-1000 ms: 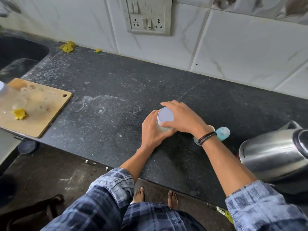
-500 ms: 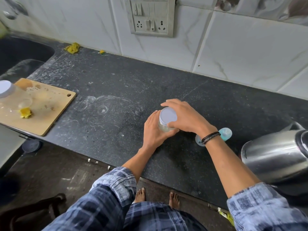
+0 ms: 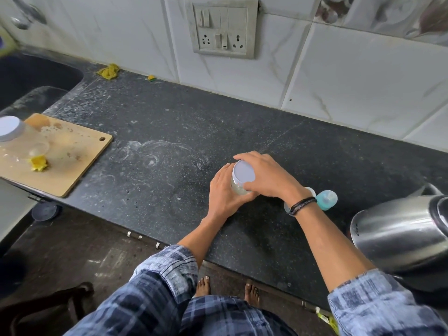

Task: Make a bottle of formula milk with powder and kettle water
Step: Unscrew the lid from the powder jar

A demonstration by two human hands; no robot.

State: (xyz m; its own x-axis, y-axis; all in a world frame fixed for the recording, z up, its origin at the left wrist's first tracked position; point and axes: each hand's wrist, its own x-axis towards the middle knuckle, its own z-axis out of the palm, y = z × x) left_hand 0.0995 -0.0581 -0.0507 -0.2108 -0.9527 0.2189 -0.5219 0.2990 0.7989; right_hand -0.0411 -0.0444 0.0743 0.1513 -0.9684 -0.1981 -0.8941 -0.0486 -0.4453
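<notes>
One jar (image 3: 242,180) with a white lid (image 3: 244,171) stands on the dark table (image 3: 169,132); the left hand (image 3: 224,192) wraps its side, the right hand (image 3: 266,175) fingers close around the lid. One steel kettle (image 3: 400,229) sits right, its small print unreadable.

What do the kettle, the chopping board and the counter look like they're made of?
Kettle: brushed stainless steel, judging by its silvery streaked reflections. Chopping board: pale wood or bamboo, matte, stained. Counter: dark speckled stone, probably granite, dull finish with whitish smears.
</notes>
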